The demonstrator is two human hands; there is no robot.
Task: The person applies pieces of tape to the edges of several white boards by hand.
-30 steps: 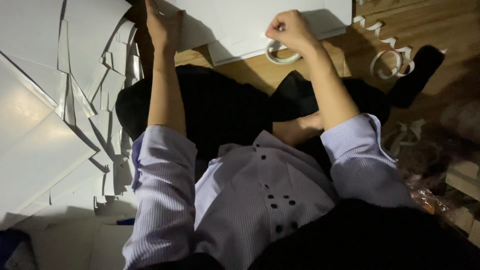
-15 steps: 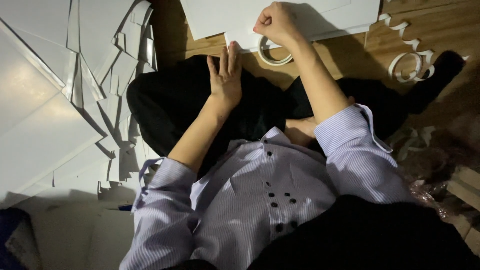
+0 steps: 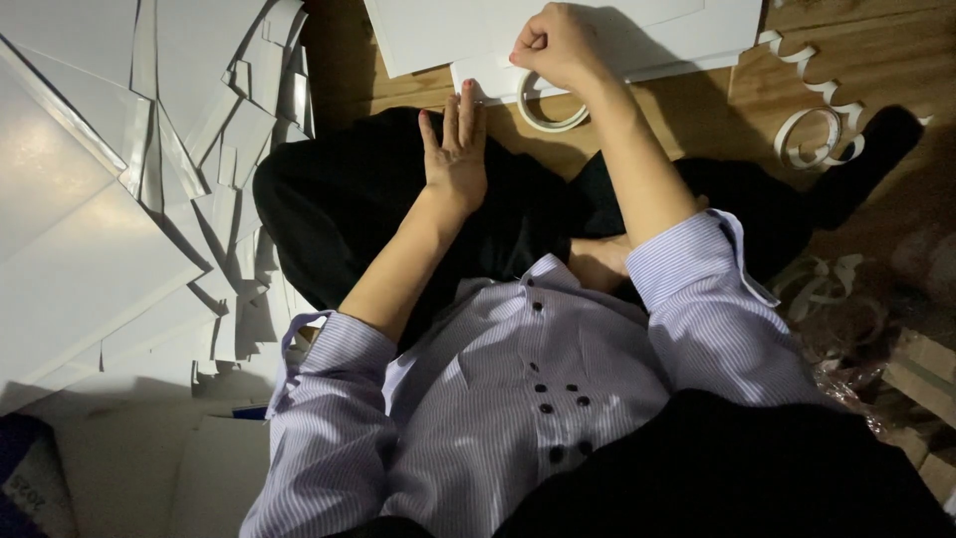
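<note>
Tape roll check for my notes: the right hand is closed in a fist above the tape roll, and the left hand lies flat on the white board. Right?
Not quite. The head view shows the left hand flat on the black trousers, only fingertips nearing the white board. The right hand is fisted above the tape roll.

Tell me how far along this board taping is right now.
Done: a heap of white offcuts lies to the left, and curled strips lie on the wooden floor. In hand: the right hand is fisted on the white board above a tape roll; the left hand rests flat on the knee. What is left cannot be judged.
</note>
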